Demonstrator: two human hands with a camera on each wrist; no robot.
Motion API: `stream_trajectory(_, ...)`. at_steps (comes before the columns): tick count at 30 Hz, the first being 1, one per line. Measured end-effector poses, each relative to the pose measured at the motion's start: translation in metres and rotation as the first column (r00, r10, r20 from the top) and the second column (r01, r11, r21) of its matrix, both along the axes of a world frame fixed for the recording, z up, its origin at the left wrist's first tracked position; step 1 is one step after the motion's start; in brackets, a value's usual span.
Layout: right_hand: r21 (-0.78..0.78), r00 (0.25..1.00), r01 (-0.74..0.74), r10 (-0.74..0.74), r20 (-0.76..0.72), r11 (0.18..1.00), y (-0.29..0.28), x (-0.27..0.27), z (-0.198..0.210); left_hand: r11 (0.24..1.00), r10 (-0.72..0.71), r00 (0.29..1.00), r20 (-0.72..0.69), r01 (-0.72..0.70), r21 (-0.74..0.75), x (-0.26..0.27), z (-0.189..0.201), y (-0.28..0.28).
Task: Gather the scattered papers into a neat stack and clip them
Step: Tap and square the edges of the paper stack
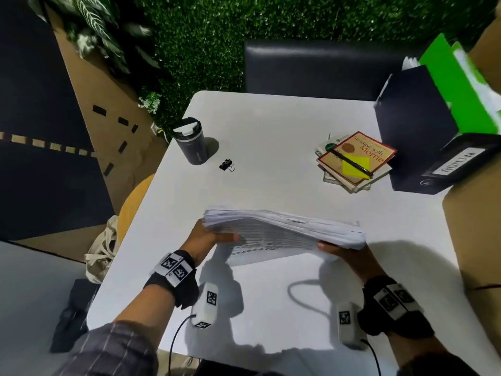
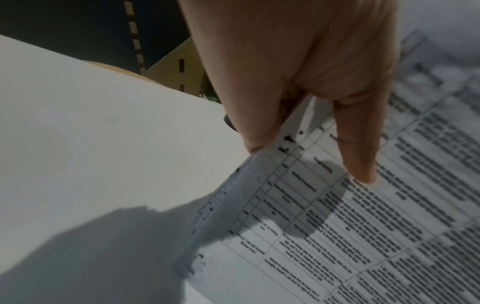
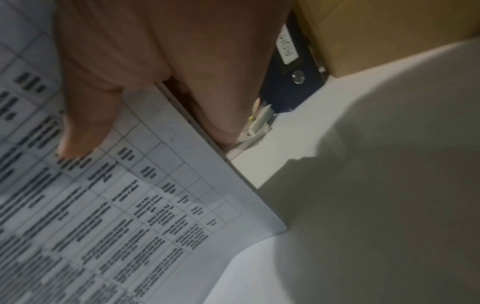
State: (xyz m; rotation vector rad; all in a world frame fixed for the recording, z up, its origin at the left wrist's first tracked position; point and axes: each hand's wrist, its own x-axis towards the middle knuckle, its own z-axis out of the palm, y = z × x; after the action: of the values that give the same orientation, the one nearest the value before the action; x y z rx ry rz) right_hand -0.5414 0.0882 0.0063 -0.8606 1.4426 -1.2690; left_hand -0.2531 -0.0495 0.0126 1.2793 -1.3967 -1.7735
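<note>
A thick stack of printed papers point(image 1: 284, 234) stands on its long edge, tilted toward me, on the white table point(image 1: 271, 126). My left hand point(image 1: 208, 240) grips its left end, thumb on the printed face and fingers behind. My right hand point(image 1: 341, 251) grips the right end the same way. In the left wrist view the thumb point(image 2: 358, 148) presses the table-printed sheet point(image 2: 363, 236); in the right wrist view the thumb point(image 3: 85, 123) lies on the sheet point(image 3: 130, 216). A black binder clip point(image 1: 226, 165) lies on the table beyond, up and left of the stack.
A dark travel mug point(image 1: 190, 141) stands near the table's far left edge. Stacked books point(image 1: 355, 158) with a yellow note and a pen lie far right, next to a black ADMIN binder point(image 1: 423, 137). A black chair point(image 1: 311, 66) faces me. Cables trail near the front edge.
</note>
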Motion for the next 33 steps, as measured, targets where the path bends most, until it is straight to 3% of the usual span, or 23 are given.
stream_trajectory(3,0.006,0.998,0.006,-0.007,0.061,1.0,0.001,0.0,0.007,1.0,0.014,1.0,0.006,-0.014,0.017,-0.003,0.003,0.002)
stream_trajectory(7,-0.061,0.999,0.015,-0.013,0.046,0.998,-0.004,0.0,0.024,0.997,0.033,0.999,0.017,-0.032,-0.065,-0.002,0.016,-0.003)
stream_trajectory(9,-0.023,0.996,0.03,-0.028,0.086,0.999,-0.001,0.005,0.04,0.995,0.006,0.999,0.034,-0.003,-0.098,0.002,0.021,-0.004)
stream_trajectory(17,0.093,0.999,0.029,-0.028,-0.017,0.995,0.003,-0.003,-0.009,0.997,0.0,0.999,0.05,0.004,-0.076,0.005,0.019,0.005)
stream_trajectory(20,0.061,0.993,0.102,-0.097,-0.068,0.993,-0.006,-0.002,-0.004,0.967,0.049,0.996,0.071,-0.029,-0.254,0.006,0.038,-0.003)
stream_trajectory(22,0.055,0.985,0.031,-0.021,-0.171,0.998,-0.013,-0.005,0.013,0.891,0.015,0.976,0.218,0.086,-0.445,0.012,0.059,-0.015)
stream_trajectory(24,0.056,0.914,-0.111,0.124,-0.387,0.992,-0.024,-0.007,0.035,0.745,-0.054,0.892,0.45,0.336,-0.577,0.013,0.078,-0.02)
stream_trajectory(26,0.069,0.713,-0.232,0.218,-0.666,0.97,-0.036,-0.001,0.062,0.586,-0.102,0.796,0.597,0.533,-0.61,0.003,0.089,-0.015)
stream_trajectory(27,0.049,0.597,-0.29,0.22,-0.772,0.956,-0.04,0.005,0.076,0.546,-0.143,0.789,0.598,0.567,-0.617,-0.005,0.091,-0.009)
stream_trajectory(28,0.035,0.509,-0.345,0.218,-0.833,0.938,-0.043,0.013,0.09,0.555,-0.202,0.812,0.548,0.556,-0.619,-0.013,0.093,-0.002)
stream_trajectory(30,0.02,0.461,-0.411,0.226,-0.858,0.912,-0.048,0.026,0.112,0.687,-0.295,0.894,0.337,0.444,-0.575,-0.023,0.092,0.009)
stream_trajectory(33,-0.024,0.62,-0.327,0.195,-0.76,0.945,-0.046,0.019,0.116,0.856,-0.229,0.968,0.105,0.251,-0.452,-0.022,0.085,0.016)
